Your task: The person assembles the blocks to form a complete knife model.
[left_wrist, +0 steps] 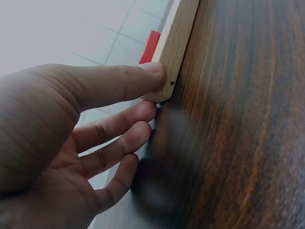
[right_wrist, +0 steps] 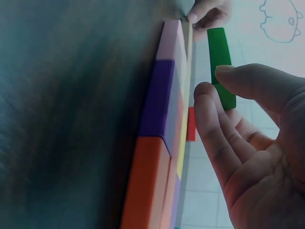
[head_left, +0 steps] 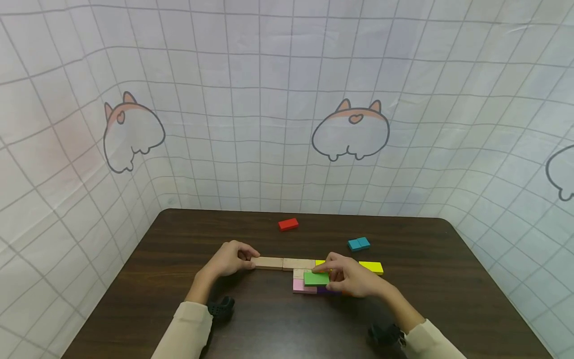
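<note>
The dark brown tabletop (head_left: 403, 244) looked like wood, streaked with grain and softly glossy where light fell near its front; whether it was solid or laminate could not be told. The pale tan rectangular wooden block (left_wrist: 174, 50) was bare and matt, with fine grain and a small dark spot near its end. The bright green rectangular block (right_wrist: 221, 62) had a smooth, even colour, as did the purple rectangular block (right_wrist: 157, 95) and the orange rectangular block (right_wrist: 145, 181); paint or plastic was unclear. The white grid-printed backdrop (head_left: 251, 124) appeared to be thin cloth, rippled and creased, with a faint sheen. The cream sleeve (head_left: 186, 326) was matt cloth.
</note>
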`<action>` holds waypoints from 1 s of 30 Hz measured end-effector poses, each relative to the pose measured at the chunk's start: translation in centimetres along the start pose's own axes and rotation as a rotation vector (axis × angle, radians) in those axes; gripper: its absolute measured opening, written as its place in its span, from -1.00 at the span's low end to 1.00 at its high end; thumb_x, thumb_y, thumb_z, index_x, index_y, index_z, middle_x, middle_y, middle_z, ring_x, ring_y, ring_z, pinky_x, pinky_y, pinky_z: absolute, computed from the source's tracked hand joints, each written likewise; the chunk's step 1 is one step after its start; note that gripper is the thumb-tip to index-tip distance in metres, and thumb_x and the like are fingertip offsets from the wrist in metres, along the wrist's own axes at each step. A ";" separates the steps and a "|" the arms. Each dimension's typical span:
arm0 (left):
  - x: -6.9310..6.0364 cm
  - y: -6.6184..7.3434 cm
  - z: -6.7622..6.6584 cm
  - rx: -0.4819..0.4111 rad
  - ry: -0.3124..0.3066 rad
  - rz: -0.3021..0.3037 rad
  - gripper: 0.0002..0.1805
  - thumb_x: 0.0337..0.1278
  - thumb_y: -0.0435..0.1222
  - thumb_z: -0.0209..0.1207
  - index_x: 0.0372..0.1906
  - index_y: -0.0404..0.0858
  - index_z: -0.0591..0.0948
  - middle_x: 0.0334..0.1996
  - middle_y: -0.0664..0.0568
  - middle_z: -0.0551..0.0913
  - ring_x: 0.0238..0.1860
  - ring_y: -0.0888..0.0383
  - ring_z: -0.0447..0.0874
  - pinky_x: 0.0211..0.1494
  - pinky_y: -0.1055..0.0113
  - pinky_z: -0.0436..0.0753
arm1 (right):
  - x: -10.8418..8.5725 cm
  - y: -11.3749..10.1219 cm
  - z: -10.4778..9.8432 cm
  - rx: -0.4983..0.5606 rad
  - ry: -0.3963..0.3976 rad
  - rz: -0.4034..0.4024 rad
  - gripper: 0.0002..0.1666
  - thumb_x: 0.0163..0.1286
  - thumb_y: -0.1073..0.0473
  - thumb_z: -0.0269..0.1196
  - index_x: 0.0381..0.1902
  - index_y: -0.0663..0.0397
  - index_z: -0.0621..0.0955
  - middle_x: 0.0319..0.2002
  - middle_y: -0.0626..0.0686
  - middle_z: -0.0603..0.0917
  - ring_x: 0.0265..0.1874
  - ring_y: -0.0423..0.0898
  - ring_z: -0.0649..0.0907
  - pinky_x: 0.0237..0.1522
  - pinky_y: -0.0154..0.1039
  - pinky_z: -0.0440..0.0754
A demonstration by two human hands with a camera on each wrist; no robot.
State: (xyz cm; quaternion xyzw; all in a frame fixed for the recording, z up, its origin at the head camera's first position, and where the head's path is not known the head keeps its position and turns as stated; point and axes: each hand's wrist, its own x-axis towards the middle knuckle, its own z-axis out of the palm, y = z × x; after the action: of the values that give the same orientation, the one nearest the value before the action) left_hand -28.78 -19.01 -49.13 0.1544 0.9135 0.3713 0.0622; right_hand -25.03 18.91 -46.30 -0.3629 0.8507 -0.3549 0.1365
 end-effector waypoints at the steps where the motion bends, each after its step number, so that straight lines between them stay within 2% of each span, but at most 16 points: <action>1: 0.0 0.0 0.0 0.000 0.000 0.003 -0.79 0.10 -0.30 0.47 -0.12 -0.08 0.81 -0.36 0.13 0.71 -0.37 0.22 0.59 -0.27 0.34 0.58 | -0.2 0.0 0.2 0.004 -0.002 0.005 -0.50 0.38 0.25 0.37 0.26 -0.13 0.66 -0.11 0.01 0.49 -0.29 -0.23 0.61 -0.16 -0.34 0.66; 10: 0.0 0.0 0.0 -0.010 0.000 0.002 -0.78 0.10 -0.30 0.47 -0.12 -0.08 0.81 -0.36 0.13 0.70 -0.36 0.20 0.58 -0.26 0.30 0.58 | -1.2 -0.2 1.8 0.016 -0.029 0.033 -0.53 0.35 0.25 0.39 0.20 -0.16 0.68 -0.17 -0.02 0.49 -0.28 -0.28 0.59 -0.16 -0.36 0.64; 18: 0.1 0.0 0.0 -0.019 -0.007 0.004 -0.79 0.11 -0.30 0.47 -0.12 -0.08 0.81 -0.36 0.13 0.69 -0.36 0.17 0.58 -0.26 0.29 0.59 | -1.3 -0.5 2.6 0.002 -0.037 0.046 -0.57 0.34 0.27 0.38 0.16 -0.08 0.70 -0.17 -0.03 0.52 -0.29 -0.30 0.58 -0.16 -0.37 0.64; 30: 0.2 -0.3 0.1 -0.035 -0.004 0.000 -0.78 0.10 -0.30 0.47 -0.12 -0.05 0.81 -0.36 0.12 0.69 -0.37 0.17 0.59 -0.29 0.30 0.59 | -1.0 -1.5 3.1 -0.089 -0.017 0.080 -0.58 0.27 0.24 0.45 0.10 -0.08 0.71 -0.25 -0.09 0.56 -0.37 -0.32 0.56 -0.25 -0.40 0.59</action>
State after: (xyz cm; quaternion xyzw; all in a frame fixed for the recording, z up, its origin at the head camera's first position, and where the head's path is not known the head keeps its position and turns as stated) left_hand -29.04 -19.04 -49.44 0.1539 0.9067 0.3871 0.0666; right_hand -21.98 17.35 -47.49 -0.3371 0.8784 -0.3078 0.1415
